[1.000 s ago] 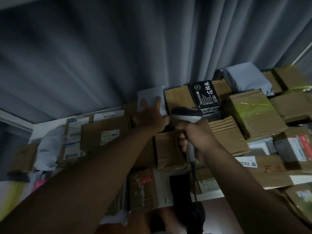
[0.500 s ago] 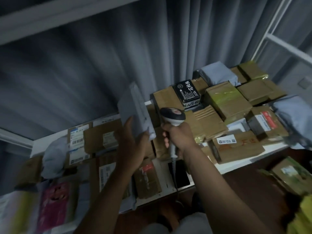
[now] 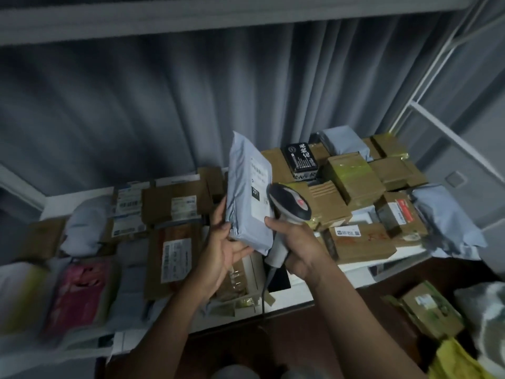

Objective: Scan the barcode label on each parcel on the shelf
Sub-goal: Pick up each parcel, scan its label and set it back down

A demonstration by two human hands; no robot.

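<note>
grey mailer lifted off the shelf and turned label-up to the scanner

the left hand (image 3: 226, 250), which a second ago reached to the back row, now grips the grey mailer (image 3: 247, 198) upright above the shelf (image 3: 363, 272); the right hand (image 3: 297, 247) stays wrapped round the scanner (image 3: 289, 206), its head beside the label (image 3: 259, 187), so a read looks imminent.

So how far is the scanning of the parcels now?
Done: cannot tell; no parcel shows a scanned mark. In hand: the left hand holds a grey plastic mailer bag label up, and the right hand grips the grey handheld barcode scanner beside its label. Left: seemingly many brown cardboard boxes on the white shelf.
</note>
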